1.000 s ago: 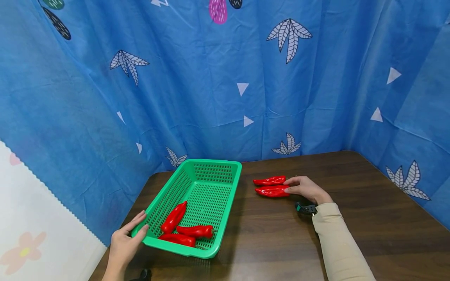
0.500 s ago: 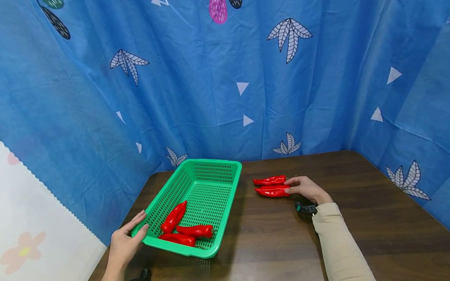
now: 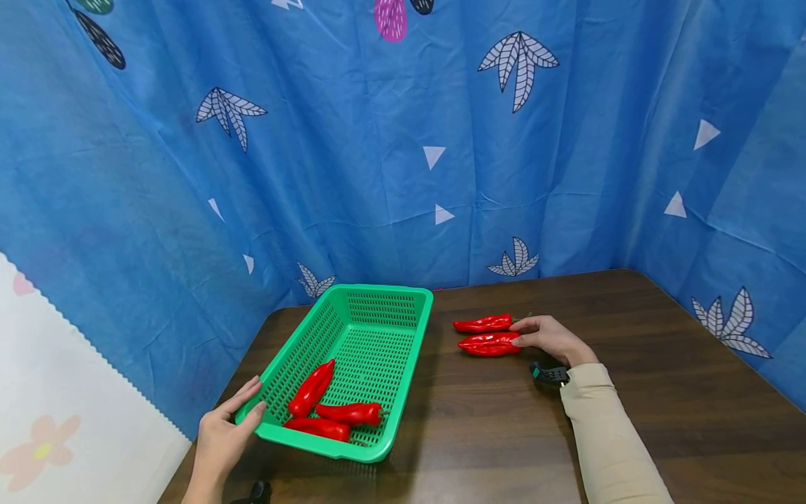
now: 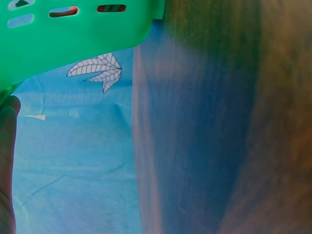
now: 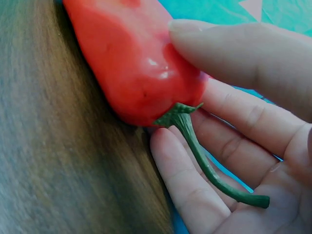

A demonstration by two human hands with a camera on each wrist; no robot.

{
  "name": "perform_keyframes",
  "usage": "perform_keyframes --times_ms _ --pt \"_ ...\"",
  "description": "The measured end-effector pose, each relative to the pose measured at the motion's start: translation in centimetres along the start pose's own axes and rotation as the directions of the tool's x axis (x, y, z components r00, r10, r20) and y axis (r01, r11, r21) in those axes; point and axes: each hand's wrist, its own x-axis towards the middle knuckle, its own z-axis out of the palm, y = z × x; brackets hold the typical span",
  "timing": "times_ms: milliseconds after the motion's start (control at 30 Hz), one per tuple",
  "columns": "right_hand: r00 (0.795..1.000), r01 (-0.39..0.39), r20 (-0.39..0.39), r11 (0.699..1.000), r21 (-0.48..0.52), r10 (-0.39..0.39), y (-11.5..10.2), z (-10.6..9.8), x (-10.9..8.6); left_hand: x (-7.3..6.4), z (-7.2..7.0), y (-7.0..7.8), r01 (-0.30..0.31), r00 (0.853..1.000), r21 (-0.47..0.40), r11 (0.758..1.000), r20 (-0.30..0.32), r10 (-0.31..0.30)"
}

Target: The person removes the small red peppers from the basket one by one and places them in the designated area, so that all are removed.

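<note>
My right hand [image 3: 554,339] holds the nearer of two red peppers [image 3: 488,344] by its stem end. In the right wrist view, the thumb lies on the side of this red pepper [image 5: 139,63], the fingers curve behind it, and its green stem hangs over the palm. The other red pepper [image 3: 483,323] lies just behind. My left hand [image 3: 220,434] grips the near left corner of a green plastic basket [image 3: 412,364], thumb over the rim. Three red peppers [image 3: 311,389] lie inside at the basket's near end. Part of the left hand [image 4: 7,161] shows in the left wrist view.
Everything stands on a dark brown wooden table [image 3: 485,427]. A blue patterned curtain [image 3: 378,175] hangs behind and at both sides. White flowered cloth [image 3: 75,420] shows at the lower left. A black strap [image 3: 548,374] sits at the right wrist.
The nearer pepper has shifted very slightly toward me and to the right with my right hand, widening the gap to the other pepper. My left hand and the basket stay in place.
</note>
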Motion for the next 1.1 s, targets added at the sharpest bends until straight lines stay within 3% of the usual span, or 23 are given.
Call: perform_keyframes --times_ms 533,867,1100 --pt "1.0 0.012 -0.002 1.0 0.019 -0.012 0.2 -0.8 -0.6 0.0 -0.2 0.0 -0.005 1.0 0.008 1.0 0.008 0.005" --pt "0.997 0.044 -0.063 0.999 0.028 -0.042 0.5 -3.0 -2.1 0.0 -0.1 -0.1 -0.013 1.0 -0.003 1.0 0.004 0.013" --pt "0.993 0.025 -0.117 0.997 0.071 -0.016 0.0 -3.5 -2.2 0.0 0.0 -0.1 -0.007 1.0 -0.017 1.0 0.012 0.007"
